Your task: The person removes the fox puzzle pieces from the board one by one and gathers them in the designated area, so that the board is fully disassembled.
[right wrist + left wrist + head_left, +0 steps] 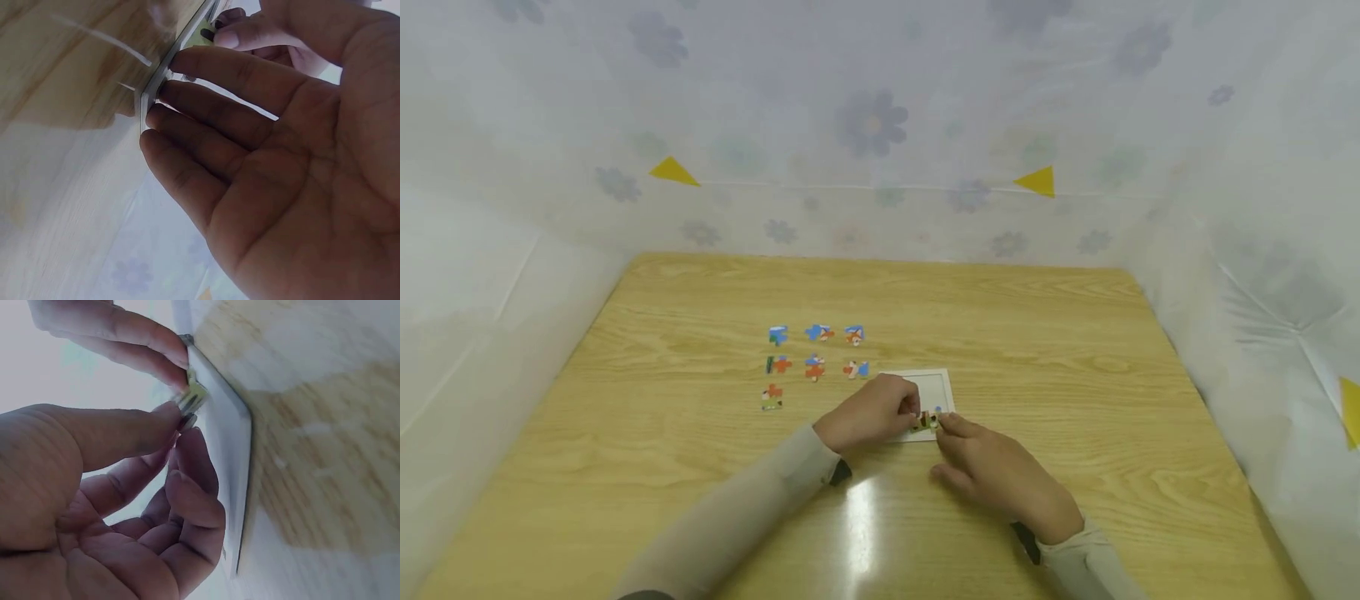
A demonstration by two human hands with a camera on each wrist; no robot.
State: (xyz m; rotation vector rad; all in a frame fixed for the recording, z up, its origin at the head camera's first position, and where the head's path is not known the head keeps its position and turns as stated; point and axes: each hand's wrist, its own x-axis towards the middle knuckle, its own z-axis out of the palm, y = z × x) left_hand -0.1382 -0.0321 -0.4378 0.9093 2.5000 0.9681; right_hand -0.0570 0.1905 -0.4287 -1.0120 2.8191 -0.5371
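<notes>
A white puzzle board (934, 385) with a thin dark inner line lies under both hands. My left hand (876, 408) pinches a green-and-brown jigsaw piece (194, 397) between thumb and forefinger, just over the board. My right hand (1000, 467) lies at the board's right side, its fingers (206, 125) nearly straight and their tips at the board's edge. Beside the left fingertips, a patch of green jigsaw picture (934, 419) shows between the hands in the head view; where one piece ends and another begins is too small to tell.
Left of the board several loose jigsaw pieces lie in rows, among them a blue-and-green piece (778, 335), a red-and-blue piece (815, 367) and a red-and-green piece (772, 398). The wooden table (662, 467) is bounded by pale flowered sheeting (880, 217) with yellow triangles.
</notes>
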